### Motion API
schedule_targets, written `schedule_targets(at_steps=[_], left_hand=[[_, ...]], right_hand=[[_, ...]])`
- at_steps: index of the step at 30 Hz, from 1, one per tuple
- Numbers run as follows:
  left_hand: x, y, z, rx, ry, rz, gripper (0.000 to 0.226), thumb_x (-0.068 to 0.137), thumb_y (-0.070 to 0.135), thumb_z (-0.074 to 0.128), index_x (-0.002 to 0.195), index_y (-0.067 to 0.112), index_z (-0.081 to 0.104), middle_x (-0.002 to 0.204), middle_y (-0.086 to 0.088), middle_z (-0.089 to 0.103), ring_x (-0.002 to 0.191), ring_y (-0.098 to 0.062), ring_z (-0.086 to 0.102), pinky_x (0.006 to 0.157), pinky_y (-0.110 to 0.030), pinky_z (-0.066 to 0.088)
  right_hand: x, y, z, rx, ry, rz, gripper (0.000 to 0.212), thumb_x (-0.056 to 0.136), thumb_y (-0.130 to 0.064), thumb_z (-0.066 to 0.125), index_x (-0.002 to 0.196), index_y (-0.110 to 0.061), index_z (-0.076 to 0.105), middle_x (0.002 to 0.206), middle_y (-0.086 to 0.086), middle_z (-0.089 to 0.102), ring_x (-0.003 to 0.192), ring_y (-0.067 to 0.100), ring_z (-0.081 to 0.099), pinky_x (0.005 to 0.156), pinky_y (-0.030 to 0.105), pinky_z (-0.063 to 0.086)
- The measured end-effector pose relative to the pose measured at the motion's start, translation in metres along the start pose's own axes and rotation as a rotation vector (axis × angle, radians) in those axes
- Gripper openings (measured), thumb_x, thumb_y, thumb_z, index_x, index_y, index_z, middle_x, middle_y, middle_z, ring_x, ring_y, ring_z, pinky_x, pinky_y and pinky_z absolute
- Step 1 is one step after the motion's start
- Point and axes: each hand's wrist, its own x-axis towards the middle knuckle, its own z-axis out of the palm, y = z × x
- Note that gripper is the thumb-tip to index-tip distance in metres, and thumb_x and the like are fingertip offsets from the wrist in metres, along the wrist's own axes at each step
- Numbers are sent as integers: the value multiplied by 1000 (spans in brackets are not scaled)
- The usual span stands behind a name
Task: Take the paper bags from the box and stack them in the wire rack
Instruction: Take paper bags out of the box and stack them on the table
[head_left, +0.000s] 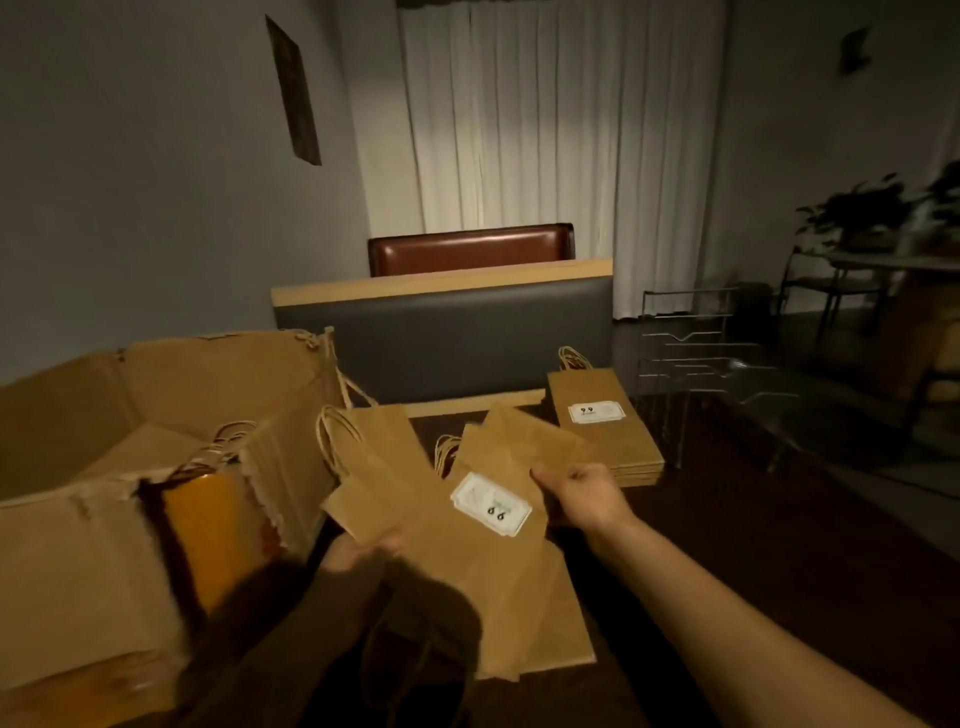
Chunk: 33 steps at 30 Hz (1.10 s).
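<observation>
Several flat brown paper bags (467, 551) fan out between my hands above the dark table. My left hand (358, 553) grips their lower left edge, partly in shadow. My right hand (582, 496) grips their right edge near a white label. A torn cardboard box (104, 415) stands open at the left with more bags (270, 457) upright inside it. Farther back on the table lies a neat stack of bags (602, 431) with a white label on top. The wire rack (696, 358) stands at the right, just beyond that stack.
A booth seat back (447, 332) with a wooden top edge runs behind the table. A brown chair back (467, 249) and white curtains lie beyond it. At the far right are a small table, a chair frame and plants (872, 208).
</observation>
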Motion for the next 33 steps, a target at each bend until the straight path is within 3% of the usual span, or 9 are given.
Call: schedule_targets(at_steps=[5, 7, 10, 12, 17, 19, 23, 28, 33], left_hand=[[5, -1, -17, 236, 118, 15, 42, 94, 3, 61, 136, 7, 54, 108, -12, 69, 101, -31, 66, 87, -43, 54], [0, 5, -18, 340, 156, -5, 56, 94, 7, 64, 145, 4, 42, 110, -7, 63, 109, -29, 59, 96, -43, 48], [-20, 7, -21, 704, 163, 39, 72, 97, 16, 60, 156, 7, 21, 150, -10, 43, 140, -32, 38, 115, -40, 31], [-35, 5, -24, 906, 127, 160, 67, 97, 15, 59, 156, 15, 28, 158, -4, 34, 146, -24, 32, 119, -38, 27], [-29, -6, 6, 1039, 24, 504, 26, 93, 22, 64, 119, 16, 66, 115, 7, 62, 107, -6, 56, 100, -29, 48], [-15, -9, 31, 1084, -96, 341, 32, 90, 38, 63, 117, 22, 62, 110, 8, 61, 99, -2, 56, 91, -22, 51], [8, -16, 60, 1259, -49, 39, 84, 80, 50, 76, 149, 22, 38, 149, -6, 40, 135, -27, 44, 108, -41, 44], [27, -17, 47, 1098, -88, -13, 50, 79, 34, 82, 118, 12, 60, 117, -3, 62, 111, -21, 60, 91, -31, 51], [23, 7, 44, 987, -94, 27, 30, 93, 22, 68, 121, 12, 61, 118, -6, 60, 113, -26, 58, 96, -35, 46]], right_hand=[[22, 11, -16, -860, -24, -86, 34, 92, -55, 58, 91, -24, 71, 88, -3, 71, 84, 15, 67, 84, 39, 57], [19, 4, -27, -654, -45, -60, 28, 96, -45, 60, 97, -19, 69, 91, 3, 73, 85, 20, 70, 84, 42, 59], [12, -4, -54, -22, 28, 36, 18, 102, -23, 54, 113, -10, 61, 102, 14, 70, 90, 30, 70, 81, 48, 59], [10, -3, -76, 193, 88, 61, 20, 103, -16, 53, 119, -7, 60, 103, 15, 70, 83, 28, 69, 66, 41, 59], [-5, 19, -77, 47, 146, 185, 21, 101, -13, 56, 117, 0, 61, 92, 17, 68, 62, 22, 69, 50, 32, 56], [-6, 31, -65, -36, 146, 203, 21, 101, -12, 56, 118, -1, 60, 89, 14, 68, 70, 25, 68, 51, 34, 57], [-9, 41, -58, -104, 197, 216, 15, 100, -12, 57, 114, -5, 60, 98, 17, 69, 90, 35, 69, 74, 48, 59], [-21, 40, -93, 82, 241, 211, 19, 101, -6, 50, 117, -4, 60, 98, 18, 70, 83, 31, 69, 61, 36, 56], [-36, 40, -108, 232, 199, 255, 22, 102, -5, 44, 114, 1, 61, 90, 20, 69, 68, 30, 71, 49, 34, 55]])
